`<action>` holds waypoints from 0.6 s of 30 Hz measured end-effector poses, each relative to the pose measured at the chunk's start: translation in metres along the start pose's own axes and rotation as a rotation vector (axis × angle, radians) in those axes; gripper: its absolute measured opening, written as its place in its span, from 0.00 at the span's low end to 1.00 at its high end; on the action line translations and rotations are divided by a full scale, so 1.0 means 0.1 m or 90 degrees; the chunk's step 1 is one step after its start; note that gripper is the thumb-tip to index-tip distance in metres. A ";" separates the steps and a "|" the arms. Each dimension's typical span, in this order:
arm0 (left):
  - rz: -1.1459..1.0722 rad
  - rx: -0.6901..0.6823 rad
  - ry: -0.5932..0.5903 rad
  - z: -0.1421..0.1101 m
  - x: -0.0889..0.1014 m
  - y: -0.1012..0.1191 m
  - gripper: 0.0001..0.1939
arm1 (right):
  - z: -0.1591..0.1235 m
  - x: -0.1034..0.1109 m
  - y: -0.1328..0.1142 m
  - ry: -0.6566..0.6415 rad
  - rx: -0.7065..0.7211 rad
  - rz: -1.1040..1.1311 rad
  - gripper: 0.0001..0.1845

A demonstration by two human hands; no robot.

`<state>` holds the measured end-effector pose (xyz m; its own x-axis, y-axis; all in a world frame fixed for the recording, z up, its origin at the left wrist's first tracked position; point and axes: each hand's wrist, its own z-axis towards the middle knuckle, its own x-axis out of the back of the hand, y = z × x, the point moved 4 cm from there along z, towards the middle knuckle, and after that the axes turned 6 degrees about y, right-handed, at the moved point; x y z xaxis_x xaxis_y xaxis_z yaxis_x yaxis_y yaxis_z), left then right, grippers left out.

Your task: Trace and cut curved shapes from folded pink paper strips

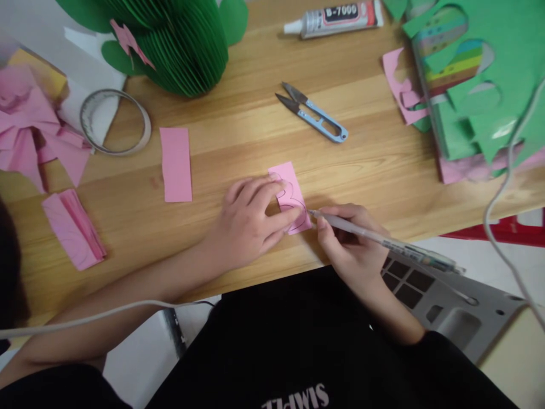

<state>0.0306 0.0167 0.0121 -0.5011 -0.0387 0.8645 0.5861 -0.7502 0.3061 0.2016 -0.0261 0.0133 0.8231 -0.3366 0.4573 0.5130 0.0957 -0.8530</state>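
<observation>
My left hand (251, 218) holds a pink paper strip (293, 184) against the wooden table, its thumb and fingers pressed on the sheet. Curved dark lines are drawn on this strip, partly hidden under the fingers. In my right hand (355, 241) a slim pen (383, 241) is pinched, its tip at the strip's right edge. Another pink paper strip (176, 165), with no lines visible, lies left of my left hand. Beyond my hands, blue thread snips (317, 116) rest with their blades apart.
A glue tube (340, 20) lies at the back. Around the left side are a green honeycomb paper piece (187, 51), a tape roll (147, 122) and a folded pink paper stack (72, 227). Green paper cutouts (511, 57) and a white cable (508, 165) are at right.
</observation>
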 end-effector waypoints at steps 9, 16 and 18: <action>0.002 0.008 -0.008 0.00 0.00 0.01 0.10 | 0.01 0.00 0.00 -0.017 0.035 -0.032 0.08; -0.004 0.005 -0.007 0.00 0.00 0.01 0.10 | 0.00 0.00 0.00 -0.007 0.042 -0.037 0.07; -0.009 0.007 -0.003 0.00 0.00 0.00 0.10 | -0.01 0.00 0.00 -0.003 0.047 -0.031 0.08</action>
<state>0.0309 0.0167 0.0127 -0.5064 -0.0255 0.8619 0.5865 -0.7429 0.3226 0.2016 -0.0267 0.0132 0.7980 -0.3375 0.4993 0.5687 0.1478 -0.8091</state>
